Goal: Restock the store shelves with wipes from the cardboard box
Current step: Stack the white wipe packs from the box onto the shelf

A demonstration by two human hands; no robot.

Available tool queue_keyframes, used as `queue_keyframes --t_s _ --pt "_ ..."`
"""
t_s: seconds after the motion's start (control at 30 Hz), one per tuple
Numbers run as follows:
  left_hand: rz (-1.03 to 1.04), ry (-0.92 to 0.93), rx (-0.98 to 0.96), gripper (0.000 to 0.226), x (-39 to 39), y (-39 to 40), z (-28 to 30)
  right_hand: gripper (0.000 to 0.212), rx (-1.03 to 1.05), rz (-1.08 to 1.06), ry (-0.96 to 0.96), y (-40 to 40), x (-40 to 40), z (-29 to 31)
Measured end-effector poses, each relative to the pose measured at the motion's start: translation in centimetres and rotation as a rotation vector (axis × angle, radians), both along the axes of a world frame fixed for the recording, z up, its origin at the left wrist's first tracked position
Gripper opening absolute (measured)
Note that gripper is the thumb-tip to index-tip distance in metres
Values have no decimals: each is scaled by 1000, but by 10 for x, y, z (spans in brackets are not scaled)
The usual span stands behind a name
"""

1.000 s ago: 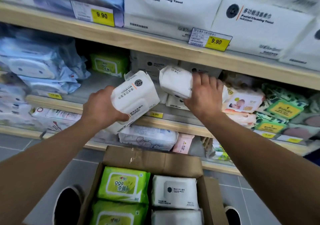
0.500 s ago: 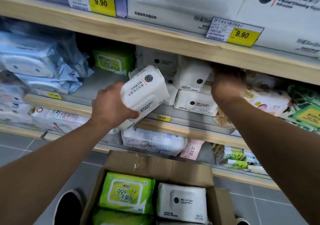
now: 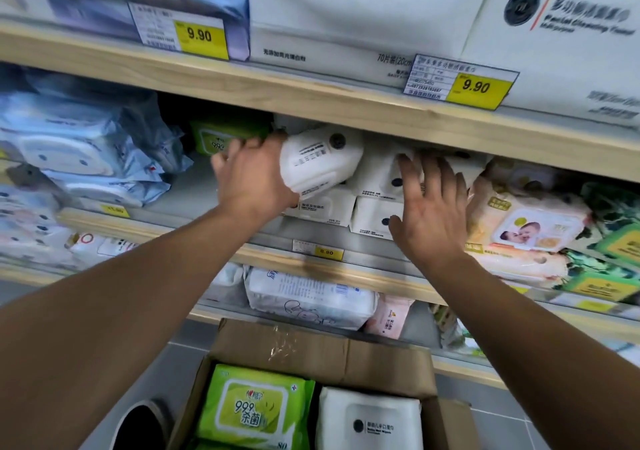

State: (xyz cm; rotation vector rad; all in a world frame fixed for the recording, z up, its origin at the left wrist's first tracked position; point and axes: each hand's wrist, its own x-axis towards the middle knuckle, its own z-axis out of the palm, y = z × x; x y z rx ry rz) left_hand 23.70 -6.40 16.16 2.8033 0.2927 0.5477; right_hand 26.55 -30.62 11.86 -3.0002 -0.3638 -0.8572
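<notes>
- Landmark: stack of white packs (image 3: 377,204) on the middle shelf (image 3: 346,269).
- Left hand (image 3: 254,179) grips a white wipes pack (image 3: 317,162), long axis tilted up and rightward, resting on the stack's top left.
- Right hand (image 3: 429,204) flat, fingers spread, against the stack's right front; holds nothing.
- Judgement: left hand nearer; push goes inward over the stack.
- Cardboard box (image 3: 322,356) below the stack, holding more packs.

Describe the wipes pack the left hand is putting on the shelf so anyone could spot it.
Find the middle shelf, under the yellow 9.90 tags. The white pack sits atop the white stacks there. It alone is tilted and gripped by the left hand.
</notes>
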Motion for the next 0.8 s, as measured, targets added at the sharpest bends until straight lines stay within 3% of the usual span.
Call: queue_keyframes --t_s 0.13,0.4,0.6,0.73,0.8 --pt "-33 37 102 86 27 -15 5 93 16 5 -15 -7 -10 -13" --pt "-57 151 171 88 66 -17 9 99 63 -86 149 -19 -6 -28" --pt "-43 7 251 83 65 -14 -8 96 98 -96 227 -8 -9 -34" --pt "34 -51 167 70 77 -9 -24 92 138 -76 227 -2 -15 -41" --pt "-22 -66 152 77 87 -6 -31 91 142 -75 248 1 -18 -43"
